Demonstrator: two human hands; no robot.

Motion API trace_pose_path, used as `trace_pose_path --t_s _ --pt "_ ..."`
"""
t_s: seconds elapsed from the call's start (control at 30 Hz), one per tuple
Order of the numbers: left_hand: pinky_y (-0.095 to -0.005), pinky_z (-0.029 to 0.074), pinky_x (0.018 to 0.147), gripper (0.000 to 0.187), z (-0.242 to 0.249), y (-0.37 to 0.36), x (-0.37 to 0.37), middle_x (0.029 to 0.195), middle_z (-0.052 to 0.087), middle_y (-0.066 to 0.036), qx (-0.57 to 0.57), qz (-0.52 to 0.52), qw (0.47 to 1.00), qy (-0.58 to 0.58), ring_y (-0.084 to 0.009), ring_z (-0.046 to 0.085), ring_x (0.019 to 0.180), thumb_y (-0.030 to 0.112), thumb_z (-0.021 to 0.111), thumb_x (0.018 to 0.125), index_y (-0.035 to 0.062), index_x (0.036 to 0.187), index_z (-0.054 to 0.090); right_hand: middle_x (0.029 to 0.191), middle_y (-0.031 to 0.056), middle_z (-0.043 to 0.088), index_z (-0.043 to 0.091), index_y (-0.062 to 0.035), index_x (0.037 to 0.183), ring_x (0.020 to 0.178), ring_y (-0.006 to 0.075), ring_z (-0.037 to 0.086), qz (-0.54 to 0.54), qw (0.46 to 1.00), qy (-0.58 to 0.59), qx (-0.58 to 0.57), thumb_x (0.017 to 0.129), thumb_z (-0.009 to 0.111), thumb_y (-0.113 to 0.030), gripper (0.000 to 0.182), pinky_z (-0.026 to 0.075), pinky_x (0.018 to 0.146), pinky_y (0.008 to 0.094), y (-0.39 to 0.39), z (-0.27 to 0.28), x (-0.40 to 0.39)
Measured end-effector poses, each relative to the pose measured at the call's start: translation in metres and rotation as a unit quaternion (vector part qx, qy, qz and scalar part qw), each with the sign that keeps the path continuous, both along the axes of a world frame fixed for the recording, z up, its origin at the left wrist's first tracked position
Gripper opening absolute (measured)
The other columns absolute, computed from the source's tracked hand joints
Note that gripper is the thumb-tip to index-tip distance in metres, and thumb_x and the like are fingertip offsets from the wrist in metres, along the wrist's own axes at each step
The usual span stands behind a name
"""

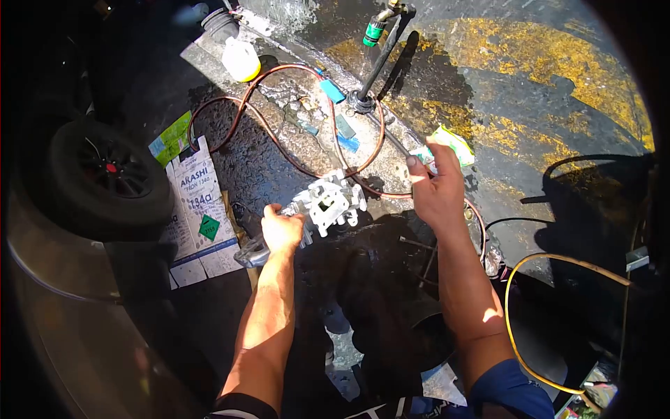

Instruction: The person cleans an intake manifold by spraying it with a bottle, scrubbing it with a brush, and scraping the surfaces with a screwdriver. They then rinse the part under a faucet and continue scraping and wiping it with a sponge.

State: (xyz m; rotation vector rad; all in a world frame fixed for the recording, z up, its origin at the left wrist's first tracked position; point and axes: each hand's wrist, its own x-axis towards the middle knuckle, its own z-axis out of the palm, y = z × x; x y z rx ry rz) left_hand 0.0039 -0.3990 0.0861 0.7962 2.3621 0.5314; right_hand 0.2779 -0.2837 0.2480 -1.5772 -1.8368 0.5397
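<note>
A silver cast-metal part (328, 204) with a square opening and several ports is held out over the wet ground. My left hand (282, 232) is closed around its left end. To the right and a little higher, my right hand (438, 185) is closed, thumb up, at the end of a dark slim tube or hose (398, 144). What else lies inside that grip is hidden. Just behind the right fingers is a yellow-green packet (453, 144). A reddish-brown hose (283, 150) loops across the ground behind the metal part.
A flattened ARASHI carton (197, 202) lies at left beside a car wheel (105, 167). Behind are a jug of yellow liquid (241, 61), a blue piece (332, 91) and an upright black pipe (382, 59) with a green hose connector (374, 32). A yellow hose (511, 314) curves at right.
</note>
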Motion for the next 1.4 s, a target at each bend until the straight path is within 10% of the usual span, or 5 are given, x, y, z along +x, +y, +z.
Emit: trace_pose_path --t_s 0.17,0.33,0.63,0.87,1.4 --pt "-0.0441 0.051 0.101 0.064 -0.006 0.126 -0.014 0.118 0.065 -0.026 -0.050 0.008 0.997 -0.049 -0.0397 0.064 0.114 0.029 0.081 0.075 0.0060 0.128 0.055 0.148 0.0326 0.048 0.047 0.0138 0.142 0.142 0.0423 0.043 -0.055 0.996 -0.042 0.048 0.094 0.064 -0.055 0.086 0.034 0.120 0.0446 0.216 0.019 -0.073" --pt "-0.0424 0.050 0.104 0.071 -0.009 0.252 -0.023 0.130 0.057 -0.026 -0.101 -0.050 0.992 -0.064 -0.0397 0.063 0.116 0.030 0.079 0.076 0.0078 0.136 0.050 0.131 0.0353 0.062 0.055 0.0139 0.134 0.128 0.0438 0.059 -0.260 0.965 0.014 0.020 0.099 0.059 -0.050 0.073 0.045 0.108 0.0430 0.341 0.022 -0.134" --pt "-0.0448 0.052 0.103 0.066 -0.037 0.389 -0.031 0.135 0.053 -0.025 -0.167 -0.131 0.972 -0.103 -0.0403 0.062 0.121 0.029 0.076 0.080 0.0088 0.136 0.048 0.129 0.0160 0.070 0.053 0.0075 0.142 0.123 0.0202 0.064 -0.001 0.998 -0.015 -0.055 0.103 0.061 -0.015 0.046 0.047 0.107 0.0321 0.358 0.014 -0.063" --pt "-0.0452 0.052 0.104 0.064 -0.038 0.437 -0.011 0.135 0.054 -0.025 -0.194 -0.184 0.962 -0.060 -0.0387 0.061 0.124 0.027 0.076 0.080 0.0062 0.133 0.048 0.120 0.0129 0.072 0.064 -0.0063 0.133 0.114 0.0301 0.068 0.268 0.947 -0.169 -0.056 0.096 0.066 -0.006 0.037 0.053 0.099 0.0367 0.395 0.053 -0.040" --pt "-0.0436 0.053 0.101 0.081 -0.047 0.448 0.013 0.131 0.055 -0.032 -0.160 -0.202 0.965 -0.047 -0.0423 0.064 0.118 0.038 0.082 0.078 0.0008 0.138 0.043 0.114 0.0131 0.070 0.066 -0.0080 0.133 0.104 0.0272 0.068 0.267 0.956 -0.090 -0.085 0.096 0.064 -0.004 0.037 0.052 0.091 0.0344 0.391 0.049 -0.036"
